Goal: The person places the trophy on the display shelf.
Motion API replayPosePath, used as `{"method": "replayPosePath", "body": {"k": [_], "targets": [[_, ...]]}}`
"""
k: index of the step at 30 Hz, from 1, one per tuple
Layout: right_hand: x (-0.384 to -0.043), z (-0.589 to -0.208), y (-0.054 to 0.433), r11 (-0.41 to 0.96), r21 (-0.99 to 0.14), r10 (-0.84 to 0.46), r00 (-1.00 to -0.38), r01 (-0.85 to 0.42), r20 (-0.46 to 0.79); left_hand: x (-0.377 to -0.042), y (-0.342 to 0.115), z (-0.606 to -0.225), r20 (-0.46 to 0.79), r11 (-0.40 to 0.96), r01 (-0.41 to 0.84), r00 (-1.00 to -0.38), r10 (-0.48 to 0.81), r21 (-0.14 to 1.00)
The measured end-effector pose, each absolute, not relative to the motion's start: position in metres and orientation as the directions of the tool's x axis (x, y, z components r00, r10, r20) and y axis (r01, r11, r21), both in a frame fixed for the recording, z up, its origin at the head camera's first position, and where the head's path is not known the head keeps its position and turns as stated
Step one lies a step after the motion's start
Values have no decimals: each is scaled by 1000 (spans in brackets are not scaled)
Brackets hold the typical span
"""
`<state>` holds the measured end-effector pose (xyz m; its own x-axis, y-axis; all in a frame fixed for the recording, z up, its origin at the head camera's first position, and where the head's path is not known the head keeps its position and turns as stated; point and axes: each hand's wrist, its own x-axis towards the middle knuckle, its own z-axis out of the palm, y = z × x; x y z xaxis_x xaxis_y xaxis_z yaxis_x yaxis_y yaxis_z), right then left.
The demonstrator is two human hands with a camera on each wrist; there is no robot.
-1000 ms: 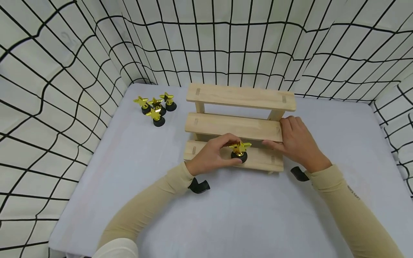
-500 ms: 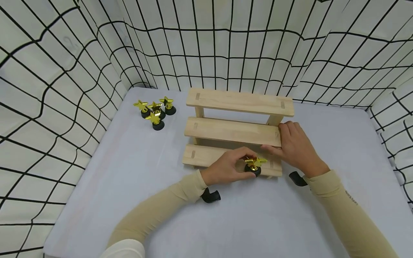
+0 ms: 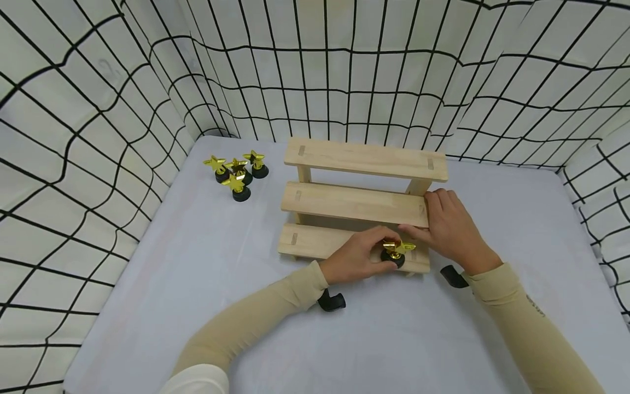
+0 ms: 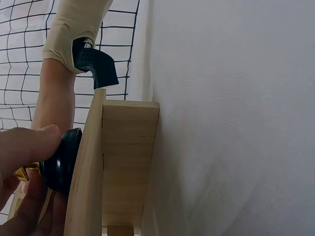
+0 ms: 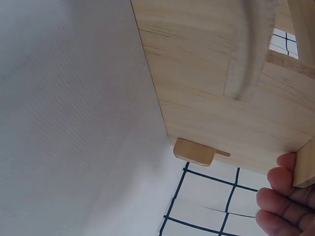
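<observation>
A three-step wooden display rack point(image 3: 349, 202) stands on the white-covered table. At the right end of its lowest board, my left hand point(image 3: 359, 256) pinches a small gold star trophy point(image 3: 392, 259) between thumb and fingers. In the left wrist view, the trophy's round black base point(image 4: 64, 162) sits against the board point(image 4: 86, 172), and the fingers hide part of the gold star. My right hand point(image 3: 453, 232) grips the right end of the middle board, thumb along its front edge. The right wrist view shows curled fingertips point(image 5: 278, 201) at a board's end, beside the rack's side panel point(image 5: 197, 73).
Several more star trophies point(image 3: 238, 186) stand grouped at the table's back left. Black wire mesh point(image 3: 334, 71) over white walls surrounds the table point(image 3: 162, 306). Black wrist-worn pieces point(image 3: 332, 301) hang by both sleeves.
My left hand has carried the trophy rightward along the lowest board to its right end. The right hand keeps its hold on the middle board. The head view has shifted slightly.
</observation>
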<state>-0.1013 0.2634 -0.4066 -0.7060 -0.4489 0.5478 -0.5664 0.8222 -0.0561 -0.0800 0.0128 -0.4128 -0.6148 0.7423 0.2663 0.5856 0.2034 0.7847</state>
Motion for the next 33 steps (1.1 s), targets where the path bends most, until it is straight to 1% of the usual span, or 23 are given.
{"method": "replayPosePath", "body": {"k": [7,17,26,33], "targets": [[-100,-407,263,832,-66,-437,-724,-551,533,-80,18,-416,244,239,584,-627,740,776],[-100,-407,263,829,-74,-436,-724,-554,535,-82,22,-416,239,267,587,-643,728,765],[-101,-406,263,833,-71,-435,-728,-549,530,-83,25,-414,195,290,548,-662,723,784],[-101,-407,263,834,-74,-433,-730,-548,528,-84,26,-414,195,292,554,-658,727,779]]}}
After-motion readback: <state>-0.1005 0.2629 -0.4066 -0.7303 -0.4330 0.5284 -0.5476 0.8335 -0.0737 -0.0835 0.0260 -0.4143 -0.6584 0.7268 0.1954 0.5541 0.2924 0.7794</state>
